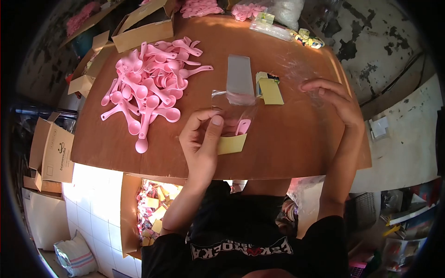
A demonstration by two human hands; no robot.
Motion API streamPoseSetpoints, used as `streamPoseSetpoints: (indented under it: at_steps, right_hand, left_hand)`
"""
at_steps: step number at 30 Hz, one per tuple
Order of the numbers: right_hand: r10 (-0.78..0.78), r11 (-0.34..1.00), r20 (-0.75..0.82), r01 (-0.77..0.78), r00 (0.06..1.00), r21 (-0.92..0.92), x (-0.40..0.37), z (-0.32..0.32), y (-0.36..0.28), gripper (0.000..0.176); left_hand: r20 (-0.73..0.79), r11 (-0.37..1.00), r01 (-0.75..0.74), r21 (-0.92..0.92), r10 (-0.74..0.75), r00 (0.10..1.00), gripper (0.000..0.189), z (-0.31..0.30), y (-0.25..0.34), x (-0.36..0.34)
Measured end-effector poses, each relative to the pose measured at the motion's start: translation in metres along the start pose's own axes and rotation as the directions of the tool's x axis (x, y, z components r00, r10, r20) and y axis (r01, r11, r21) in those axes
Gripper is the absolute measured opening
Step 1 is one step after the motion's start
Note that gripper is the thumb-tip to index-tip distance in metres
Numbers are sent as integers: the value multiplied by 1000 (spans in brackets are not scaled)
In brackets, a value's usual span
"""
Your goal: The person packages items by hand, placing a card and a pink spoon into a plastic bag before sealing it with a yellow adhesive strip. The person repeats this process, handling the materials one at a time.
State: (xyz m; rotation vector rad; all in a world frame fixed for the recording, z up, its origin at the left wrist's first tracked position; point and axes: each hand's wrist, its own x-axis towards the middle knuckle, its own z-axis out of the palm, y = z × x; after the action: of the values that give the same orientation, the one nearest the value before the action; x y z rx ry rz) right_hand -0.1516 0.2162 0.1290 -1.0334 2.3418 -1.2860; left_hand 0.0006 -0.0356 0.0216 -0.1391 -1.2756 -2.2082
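My left hand (204, 139) pinches a clear plastic bag (222, 103) near the table's front edge. Inside or against the bag are a pink spoon (242, 126), of which the handle end shows, and a yellow card (232, 144). My right hand (330, 95) is raised over the right side of the table, fingers apart, close to some thin clear plastic (299, 69). Between the hands lie a stack of clear bags (239, 76) and a small pile of yellow cards (270, 90). A large heap of pink spoons (150, 81) covers the table's left part.
The brown table (301, 153) has an open cardboard box (143, 30) at its back left. More pink spoons (200, 8) and packets (308, 39) lie along the back. Below the front edge, a box (130, 208) holds packed pieces. Another carton (55, 150) stands at left.
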Motion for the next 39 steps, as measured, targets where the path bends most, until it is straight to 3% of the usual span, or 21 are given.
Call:
streamPoseSetpoints:
  at_steps: [1,3,5,6,7,8,9,10,11,12,14,16,18,22,26,28,30,34,36,38,39]
  right_hand:
    - [6,1000,-14,-6,1000,-4,-3,-6,3,26]
    - [-259,911,38,231,965,342,-7,-24,21,36]
    - [-149,808,64,84,987,584,8,-60,73,43]
    - [-134,808,62,73,989,584,-1,-57,92,43]
    - [34,951,-88,-5,996,310,-5,-56,107,43]
    - [143,990,-280,-140,949,29,-7,-55,119,42]
    - [179,922,-481,-317,858,-222,-7,-54,130,42]
    - [134,757,-655,-503,744,-417,-1,-56,136,42]
    - [50,585,-689,-580,723,-567,0,-56,145,37]
    - [64,584,-688,-586,723,-562,-4,-46,135,37]
    - [-104,780,-597,-307,796,-545,0,-13,80,35]
    - [67,992,-428,-108,901,-72,5,34,38,26]
    - [-171,983,-155,179,973,44,5,74,13,29]
    - [-124,900,-111,158,986,406,3,131,-4,23]
    - [-47,859,-209,146,977,491,7,149,1,16]
    - [-33,869,-202,128,979,479,8,150,5,16]
    - [-16,880,-193,105,981,463,9,151,7,15]
    - [-49,863,-193,139,980,486,8,153,9,14]
    - [-75,860,-187,158,980,486,9,153,15,13]
    - [-281,809,-178,333,943,485,13,152,24,15]
    - [-277,807,-178,329,944,490,13,151,26,15]
  left_hand:
    - [-18,1000,27,-13,-27,999,15,-1,1,-2]
    - [-7,1000,15,22,-15,1000,15,-5,2,-3]
    - [-3,999,-3,54,3,1000,15,-7,3,-2]
    - [-2,999,11,48,-11,1000,15,-6,4,-7]
    - [-6,997,6,77,-6,1000,15,-5,4,-7]
    - [-5,994,-2,108,3,1000,15,-5,5,-5]
    - [-34,997,-37,62,39,999,14,-4,4,-5]
    - [-45,997,-47,53,50,998,14,-4,2,-3]
    - [-41,997,-53,60,56,998,14,-6,0,-2]
    - [-26,996,-44,75,46,999,14,-7,-1,-4]
    - [-17,999,-16,52,17,1000,14,-1,-2,-2]
    - [12,998,13,67,-14,1000,16,2,-5,-1]
    - [39,997,29,67,-32,999,17,2,-9,-1]
    - [40,999,40,4,-40,998,18,2,-13,-2]
    - [46,997,32,67,-35,998,20,-9,-12,-2]
    - [69,997,65,52,-68,995,21,-14,-7,0]
    - [56,968,105,229,-121,991,18,-20,-6,1]
    - [-28,950,121,287,-118,993,13,-20,1,2]
    - [27,954,8,301,-17,1000,12,-25,-1,2]
    - [73,946,-23,325,-1,997,11,-29,0,3]
    - [121,938,-59,343,18,993,11,-31,1,3]
